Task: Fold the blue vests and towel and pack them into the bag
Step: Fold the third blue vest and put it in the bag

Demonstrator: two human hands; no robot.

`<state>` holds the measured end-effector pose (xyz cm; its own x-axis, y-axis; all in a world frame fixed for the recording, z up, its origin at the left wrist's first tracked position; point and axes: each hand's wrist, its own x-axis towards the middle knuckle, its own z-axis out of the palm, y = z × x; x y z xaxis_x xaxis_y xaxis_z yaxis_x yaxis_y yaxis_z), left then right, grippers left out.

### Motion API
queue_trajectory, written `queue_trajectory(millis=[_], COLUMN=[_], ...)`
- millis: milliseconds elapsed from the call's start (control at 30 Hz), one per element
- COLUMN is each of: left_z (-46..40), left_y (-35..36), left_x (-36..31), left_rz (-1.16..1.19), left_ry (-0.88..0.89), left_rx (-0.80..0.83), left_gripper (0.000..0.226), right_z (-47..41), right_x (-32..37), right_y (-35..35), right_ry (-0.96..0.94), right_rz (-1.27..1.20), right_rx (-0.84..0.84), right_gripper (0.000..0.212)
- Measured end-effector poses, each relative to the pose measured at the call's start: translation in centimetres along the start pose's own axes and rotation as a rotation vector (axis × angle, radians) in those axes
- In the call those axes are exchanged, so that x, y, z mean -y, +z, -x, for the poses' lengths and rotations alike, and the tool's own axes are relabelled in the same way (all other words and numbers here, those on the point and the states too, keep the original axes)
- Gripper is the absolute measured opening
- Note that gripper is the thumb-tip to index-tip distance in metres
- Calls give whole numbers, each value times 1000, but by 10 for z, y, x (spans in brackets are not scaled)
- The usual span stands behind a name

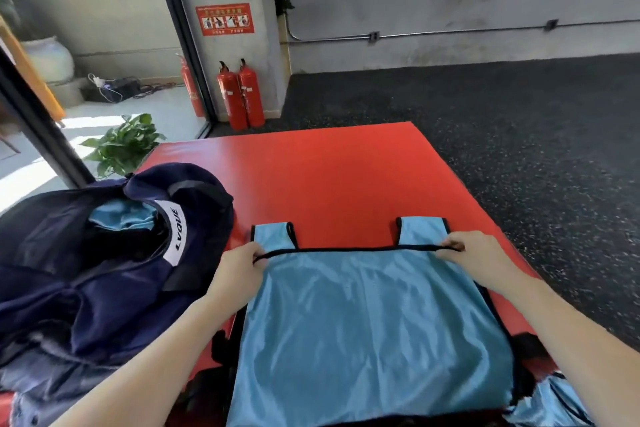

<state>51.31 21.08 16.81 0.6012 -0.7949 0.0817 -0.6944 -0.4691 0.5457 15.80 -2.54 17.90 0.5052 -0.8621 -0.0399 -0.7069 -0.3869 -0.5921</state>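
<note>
My left hand (239,267) and right hand (465,253) pinch the blue vest (370,322) hem taut (bag (104,270) left of it) to fold it squarely

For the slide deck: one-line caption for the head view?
Both hands, left hand and right hand, pinch blue vest hem on red mat.

1 light blue mesh vest with black trim (370,315) lies at lower centre, 1 more blue garment (550,402) shows at the lower right corner, and 1 blue piece (121,215) sits inside 1 navy fabric bag (86,281) at left. 1 red mat (332,184). 2 bare hands, left (239,270) and right (474,253). 3 red fire extinguishers (240,94) at upper centre. 1 green potted plant (121,146).
</note>
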Motion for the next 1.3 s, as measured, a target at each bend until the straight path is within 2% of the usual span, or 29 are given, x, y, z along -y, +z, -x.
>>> queue_trajectory(millis=[200, 467, 533, 600, 700, 767, 1033, 1167, 1300], left_z=[7, 0, -14, -24, -31, -32, -27, -22, -24], left_y=[-13, -54, -49, -39, -21, -16, -24, -28, -39], left_x=[-9, -27, -28, -26, -14, -9, -3, -9, -16], left_rz=[43, 274, 281, 279, 177, 136, 33, 63, 165], left_ry=[-8, -25, -58, -90, -122, -139, -129, -132, -90], left_rx=[-4, -171, -217, -194, -68, -24, 27, -46, -150], left_gripper=[9, 3, 3, 6, 17, 20, 21, 8, 10], right_z=[1, -17, -27, -37, -44, -46, -42, -36, -36], right_x=[3, 29, 30, 24, 8, 1, -12, -9, 0], right_y=[-13, -47, -45, -33, -11, -7, -16, -24, -41], right_ry=[16, -73, -82, -58, 41, 87, 99, 80, 28], right_rz=[-119, -361, -343, -253, -39, 2, 28, -51, -194], right_rx=[-14, -138, -175, -153, -12, 50, 39, -14, -116], right_gripper=[9, 13, 13, 15, 17, 22, 15, 8, 4])
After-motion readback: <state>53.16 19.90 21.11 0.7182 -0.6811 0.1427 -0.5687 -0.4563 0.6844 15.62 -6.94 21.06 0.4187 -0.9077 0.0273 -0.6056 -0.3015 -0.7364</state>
